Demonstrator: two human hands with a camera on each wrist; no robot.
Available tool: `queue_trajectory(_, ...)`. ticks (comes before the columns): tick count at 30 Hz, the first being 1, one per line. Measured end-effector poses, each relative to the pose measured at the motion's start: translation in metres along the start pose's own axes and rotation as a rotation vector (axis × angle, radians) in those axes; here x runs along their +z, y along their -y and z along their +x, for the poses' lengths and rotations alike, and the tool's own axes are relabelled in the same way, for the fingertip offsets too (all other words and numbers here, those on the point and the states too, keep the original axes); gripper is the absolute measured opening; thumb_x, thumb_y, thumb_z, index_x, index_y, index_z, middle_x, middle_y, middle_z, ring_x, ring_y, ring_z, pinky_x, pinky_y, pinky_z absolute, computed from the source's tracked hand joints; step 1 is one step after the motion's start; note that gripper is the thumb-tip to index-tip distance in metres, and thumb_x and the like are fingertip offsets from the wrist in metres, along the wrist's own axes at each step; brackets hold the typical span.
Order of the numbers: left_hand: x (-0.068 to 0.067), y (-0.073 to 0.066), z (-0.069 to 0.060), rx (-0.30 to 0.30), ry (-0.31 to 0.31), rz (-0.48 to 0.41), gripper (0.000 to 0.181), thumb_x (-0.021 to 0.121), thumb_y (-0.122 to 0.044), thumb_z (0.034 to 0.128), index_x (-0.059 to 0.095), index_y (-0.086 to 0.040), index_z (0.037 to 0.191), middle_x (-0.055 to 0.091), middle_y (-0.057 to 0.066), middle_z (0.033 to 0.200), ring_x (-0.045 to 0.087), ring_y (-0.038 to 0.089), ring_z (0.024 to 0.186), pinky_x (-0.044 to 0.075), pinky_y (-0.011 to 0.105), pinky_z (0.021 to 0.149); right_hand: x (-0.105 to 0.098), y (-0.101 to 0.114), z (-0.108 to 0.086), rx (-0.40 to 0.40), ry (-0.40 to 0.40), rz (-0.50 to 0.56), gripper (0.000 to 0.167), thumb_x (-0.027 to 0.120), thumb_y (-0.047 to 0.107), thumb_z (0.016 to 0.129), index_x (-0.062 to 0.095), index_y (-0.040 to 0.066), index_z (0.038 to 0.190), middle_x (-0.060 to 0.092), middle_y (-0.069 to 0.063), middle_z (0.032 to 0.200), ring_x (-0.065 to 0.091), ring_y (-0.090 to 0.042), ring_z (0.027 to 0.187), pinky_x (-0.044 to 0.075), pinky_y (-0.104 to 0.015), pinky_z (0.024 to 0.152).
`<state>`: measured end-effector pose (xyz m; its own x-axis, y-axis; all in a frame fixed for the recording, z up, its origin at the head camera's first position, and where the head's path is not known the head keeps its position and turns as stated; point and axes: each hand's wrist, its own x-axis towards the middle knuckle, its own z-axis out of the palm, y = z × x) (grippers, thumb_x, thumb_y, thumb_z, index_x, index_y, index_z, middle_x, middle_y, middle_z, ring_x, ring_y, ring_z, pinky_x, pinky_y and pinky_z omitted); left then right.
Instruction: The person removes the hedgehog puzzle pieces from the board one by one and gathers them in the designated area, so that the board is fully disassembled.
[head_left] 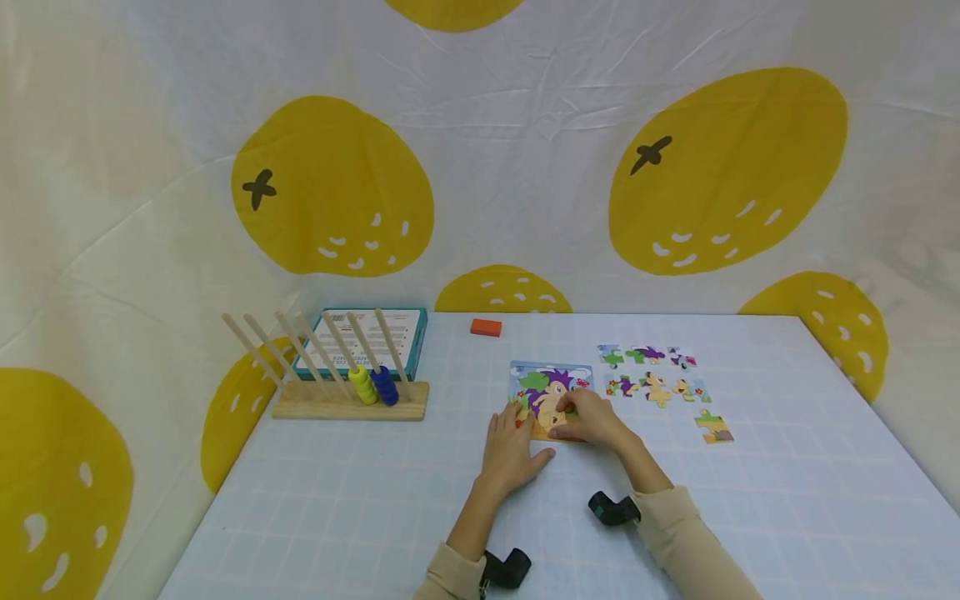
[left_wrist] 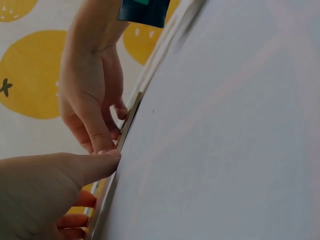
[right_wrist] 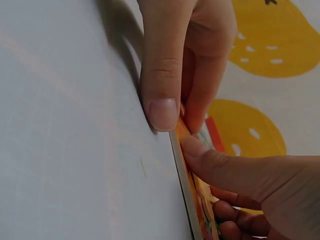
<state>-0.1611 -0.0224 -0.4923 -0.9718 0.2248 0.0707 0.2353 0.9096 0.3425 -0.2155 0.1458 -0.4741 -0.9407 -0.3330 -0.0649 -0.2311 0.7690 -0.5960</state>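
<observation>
A jigsaw puzzle board, with a purple-haired hedgehog picture, lies flat before me on the table. My left hand rests along its left side, fingers fairly straight. In the left wrist view, the left thumb touches the board's near edge. My right hand is over the board's lower right part. Its thumb and curled fingers pinch a puzzle piece, mostly covered by the fingertips. Loose puzzle pieces lie to the right, among them a yellowish one and a sandy-coloured one.
At the left stands a wooden peg rack with yellow rings and blue rings. Behind it lies a teal-edged box. An orange block sits near the table's back edge, by the fruit-patterned cloth.
</observation>
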Motion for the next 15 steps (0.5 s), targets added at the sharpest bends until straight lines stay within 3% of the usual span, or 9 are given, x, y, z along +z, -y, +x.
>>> queue_trajectory(8,-0.0025,0.0009,0.0002,0.018,0.002,-0.020,0.066,0.068,-0.047,0.0813,0.056,-0.003,0.128,0.043,0.015,0.137,0.037,0.030,0.132,0.026,0.050,0.111,-0.0019,0.0035,0.0010,0.031,0.006,0.045,0.040,0.084,0.026,0.069,0.057,0.005,0.089,0.053,-0.002,0.078,0.046,-0.017,0.071,0.037,-0.032,0.066)
queue_trajectory(15,-0.0046,0.0039,0.0005,0.035,-0.015,-0.022,0.067,0.069,-0.045,0.0818,0.054,-0.001,0.129,0.046,0.015,0.136,0.039,0.030,0.130,0.027,0.049,0.111,0.0029,0.0046,-0.0044,-0.044,-0.053,0.078,0.037,0.081,0.021,0.073,0.058,0.002,0.095,0.054,-0.003,0.078,0.045,-0.015,0.069,0.039,-0.027,0.060)
